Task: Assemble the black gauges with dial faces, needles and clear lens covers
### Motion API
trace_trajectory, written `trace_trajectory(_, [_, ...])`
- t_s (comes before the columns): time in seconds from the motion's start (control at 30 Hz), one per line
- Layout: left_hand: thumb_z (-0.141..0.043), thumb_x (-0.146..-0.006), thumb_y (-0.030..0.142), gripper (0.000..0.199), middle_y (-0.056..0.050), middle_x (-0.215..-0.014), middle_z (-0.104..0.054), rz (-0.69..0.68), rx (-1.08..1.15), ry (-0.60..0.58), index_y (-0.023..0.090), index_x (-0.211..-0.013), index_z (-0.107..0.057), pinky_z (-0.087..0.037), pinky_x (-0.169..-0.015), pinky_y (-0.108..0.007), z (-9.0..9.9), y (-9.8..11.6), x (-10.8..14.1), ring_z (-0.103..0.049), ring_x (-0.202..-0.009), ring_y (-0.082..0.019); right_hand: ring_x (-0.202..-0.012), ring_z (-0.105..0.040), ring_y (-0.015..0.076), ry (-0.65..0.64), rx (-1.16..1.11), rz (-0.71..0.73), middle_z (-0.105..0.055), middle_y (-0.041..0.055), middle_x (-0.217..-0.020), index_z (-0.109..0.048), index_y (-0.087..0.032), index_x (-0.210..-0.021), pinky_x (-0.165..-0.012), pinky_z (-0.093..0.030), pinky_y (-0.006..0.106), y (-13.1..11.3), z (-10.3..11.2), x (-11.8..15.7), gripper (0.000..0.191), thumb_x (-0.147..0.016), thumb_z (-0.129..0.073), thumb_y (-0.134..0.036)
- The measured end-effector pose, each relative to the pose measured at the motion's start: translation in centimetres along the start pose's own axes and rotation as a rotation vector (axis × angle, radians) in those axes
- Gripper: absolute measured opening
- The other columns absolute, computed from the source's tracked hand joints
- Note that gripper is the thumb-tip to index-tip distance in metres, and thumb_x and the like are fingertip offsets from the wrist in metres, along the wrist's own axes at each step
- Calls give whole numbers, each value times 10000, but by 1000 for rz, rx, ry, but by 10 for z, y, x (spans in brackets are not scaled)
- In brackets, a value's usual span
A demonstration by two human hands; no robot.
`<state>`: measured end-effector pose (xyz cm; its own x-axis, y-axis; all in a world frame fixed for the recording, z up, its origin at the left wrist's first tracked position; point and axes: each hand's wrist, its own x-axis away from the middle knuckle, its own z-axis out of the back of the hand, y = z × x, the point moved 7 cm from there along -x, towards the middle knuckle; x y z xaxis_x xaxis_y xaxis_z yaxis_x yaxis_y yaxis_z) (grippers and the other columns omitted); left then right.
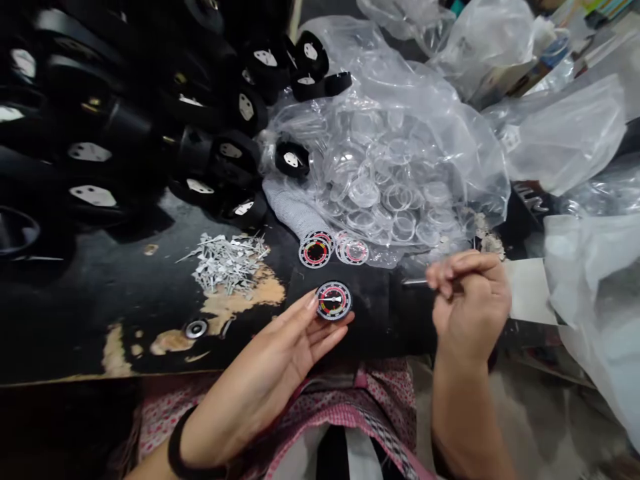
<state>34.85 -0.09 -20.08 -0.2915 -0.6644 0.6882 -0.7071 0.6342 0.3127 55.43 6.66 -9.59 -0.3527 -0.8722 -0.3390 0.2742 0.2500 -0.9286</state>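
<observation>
Over the near edge of the dark table [125,280], the left hand [287,340] has its thumb and fingers closed lightly round the rim of a small gauge [334,301], dial up, its white pointer [337,300] lying across the printed face. The right hand [470,303], well apart, has its fingers curled; a thin metal rod [415,283] reaches toward them, but I cannot tell whether they grip it. The step in hand looks like fitting or checking the pointer; any next touch would call for a steady, level hold and light pressure, since so slight a pointer could bend. Just beyond the gauge, a long overlapping row of dial discs [295,210] ends in printed faces, and loose pointers [227,263] lie heaped to the left, in no container. Behind, a clear plastic bag [465,127] lies spread open, full of transparent round covers [403,217]. Black housings [245,110] with white plates crowd the far left. More plastic bags [565,133] stand at the right, their contents mostly hard to make out.
</observation>
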Motion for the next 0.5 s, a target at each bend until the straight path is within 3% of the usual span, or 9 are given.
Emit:
trace_trajectory(0.1, [-640,-943,305,198,-106,-1170,-766,-5,7,-2,178,-1029,-765,-588,-954,-340,1,1,0,-725,-1049,-220,-501,-464,99,-302,-133,19,-504,-31,-671,-498,-249,-728,-501,-438,265,-34,-51,22,201,-810,-424,-81])
trace_trajectory(0.23, [-656,-933,320,178,-66,-1094,-780,-29,-1,-76,206,-996,-777,-591,-900,-276,-1,-1,-3,-720,-1012,-182,-683,-591,130,-636,-98,147,-587,-12,-699,-554,-237,-732,-647,-524,294,-49,-96,43,236,-856,-429,-79])
trace_trajectory(0.37, [-715,-886,323,123,-22,-1024,-780,-68,-23,-81,238,-943,-784,-584,-849,-226,0,0,-4,-709,-1006,-170,-675,-562,107,-757,-77,246,-562,-28,-681,-534,-226,-700,-649,-508,266,-50,-109,45,251,-871,-432,-74])
trace_trajectory(0.43, [-749,-856,336,107,-15,-936,-772,-73,-35,-81,236,-885,-774,-590,-848,-256,-1,1,-3,-715,-957,-182,-670,-568,114,-781,-69,237,-563,-26,-673,-528,-235,-686,-637,-506,282,-54,-107,45,261,-870,-419,-85])
trace_trajectory(0.5, [-743,-862,354,130,-26,-968,-769,-61,-27,-96,234,-904,-766,-586,-896,-307,-4,1,-2,-715,-982,-204,-680,-587,136,-768,16,172,-562,-14,-654,-514,-253,-654,-629,-508,314,-53,-101,44,273,-883,-431,-129])
